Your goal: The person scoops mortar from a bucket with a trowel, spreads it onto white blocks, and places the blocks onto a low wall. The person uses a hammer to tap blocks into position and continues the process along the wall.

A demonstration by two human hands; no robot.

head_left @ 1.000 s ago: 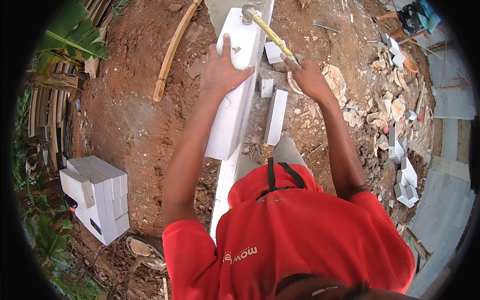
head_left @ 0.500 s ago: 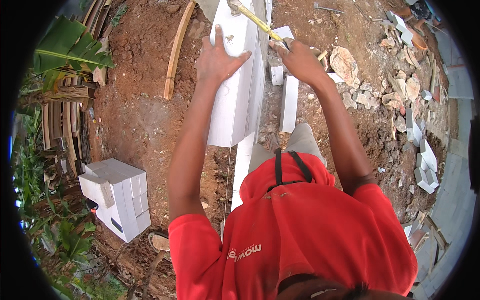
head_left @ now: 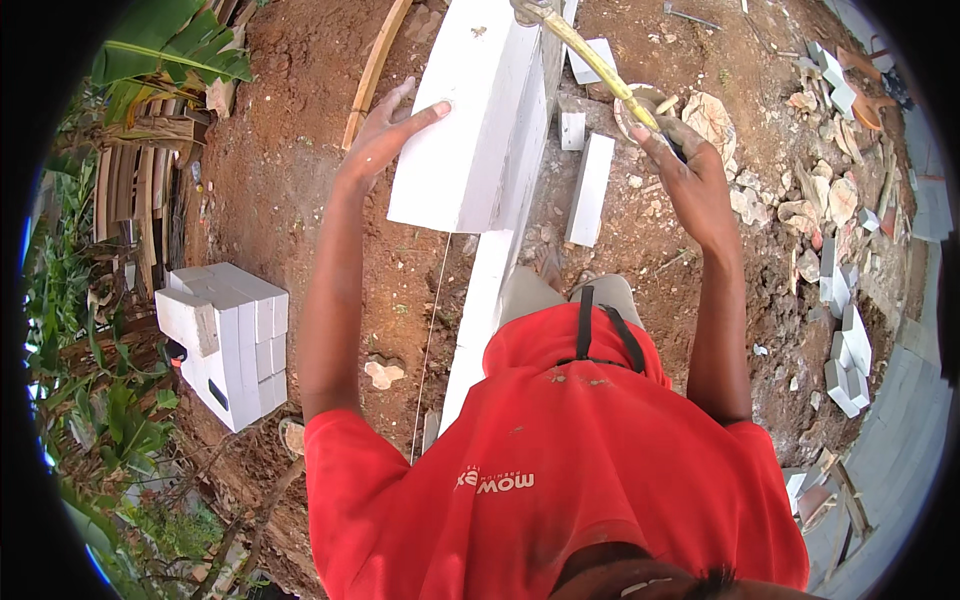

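My right hand [head_left: 690, 165] is closed around the yellow handle of a hammer [head_left: 590, 58], whose metal head lies up by the far end of the wall. My left hand [head_left: 385, 135] rests on the left edge of a long white block [head_left: 450, 130], thumb stretched over its top and fingers spread along its side. That block sits on top of the row of white blocks [head_left: 482, 320] forming a low wall, and its near end overhangs to the left. Beside the wall, a narrow white block piece [head_left: 591, 190] lies on the soil.
A taut string [head_left: 432, 335] runs along the wall's left side. Stacked white blocks [head_left: 240, 340] stand at left, near plants. A curved wooden strip [head_left: 375, 75] lies further up. Rubble [head_left: 800, 205] and more white blocks [head_left: 848, 350] are scattered at right.
My left hand has slid from flat on the block's top to its left edge. My right hand has moved right and nearer with the hammer. The whole view has shifted slightly.
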